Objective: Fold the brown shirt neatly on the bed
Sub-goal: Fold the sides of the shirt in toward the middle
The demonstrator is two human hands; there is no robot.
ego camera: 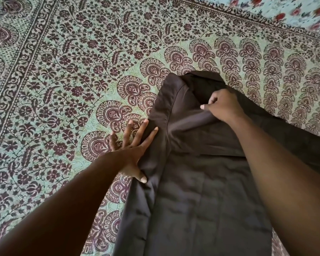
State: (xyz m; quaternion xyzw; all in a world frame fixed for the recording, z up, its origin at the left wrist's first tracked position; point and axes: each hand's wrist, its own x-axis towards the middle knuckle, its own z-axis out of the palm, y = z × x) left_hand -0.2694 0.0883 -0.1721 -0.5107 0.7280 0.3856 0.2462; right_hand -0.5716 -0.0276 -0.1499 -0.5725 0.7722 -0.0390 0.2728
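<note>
A green bedspread (63, 71) printed with maroon paisley and flowers is spread beneath a dark brown cotton shirt (201, 191). The shirt's collar area is pinched in the closed right hand (223, 105). Left of that grip, the shirt's side edge is pressed by the left hand (132, 150), flat with fingers splayed.

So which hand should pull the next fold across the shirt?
Probably the right hand: it already pinches the shirt near the collar, while the left hand lies open, fingers spread, at its left edge.

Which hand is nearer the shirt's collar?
Right. The right hand pinches fabric just below the collar of the brown shirt; the left hand is flat on the shirt's left edge, lower down.
</note>
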